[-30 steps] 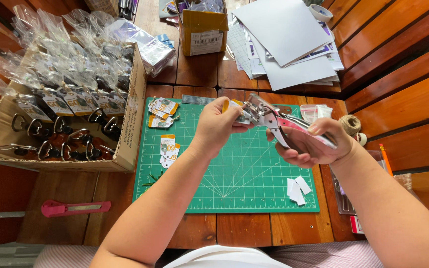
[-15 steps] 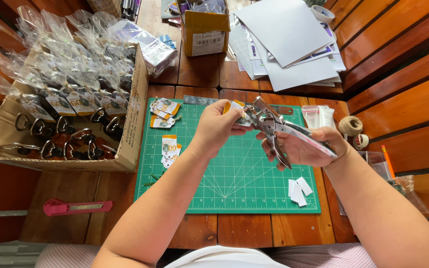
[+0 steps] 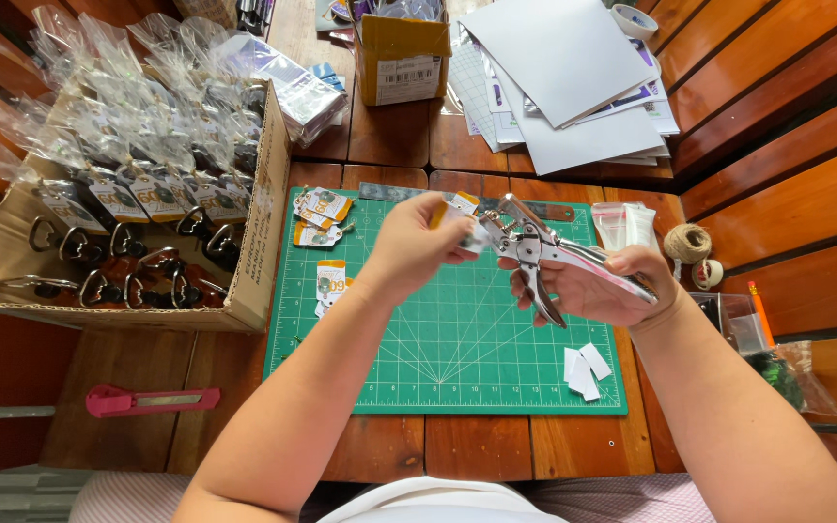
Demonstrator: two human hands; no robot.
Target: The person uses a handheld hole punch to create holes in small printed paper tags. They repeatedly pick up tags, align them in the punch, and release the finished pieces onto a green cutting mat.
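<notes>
Metal punch pliers (image 3: 535, 254) at paper tag (image 3: 464, 221)

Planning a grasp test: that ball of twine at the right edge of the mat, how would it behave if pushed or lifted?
The twine ball looks round and sits loose on the wooden table, so a push would probably roll it. Being wound cord, it is likely light and slightly squashy, not fragile. A loose end might trail or unwind when lifted.

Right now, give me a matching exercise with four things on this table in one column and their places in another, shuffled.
1. pink utility knife
2. ball of brown twine
3. metal hole-punch pliers
4. small white paper slips

A. in the right hand
B. on the green cutting mat, lower right corner
C. on bare wood, left of the mat
D. on bare wood, right of the mat

Pairs: 1-C, 2-D, 3-A, 4-B
</notes>
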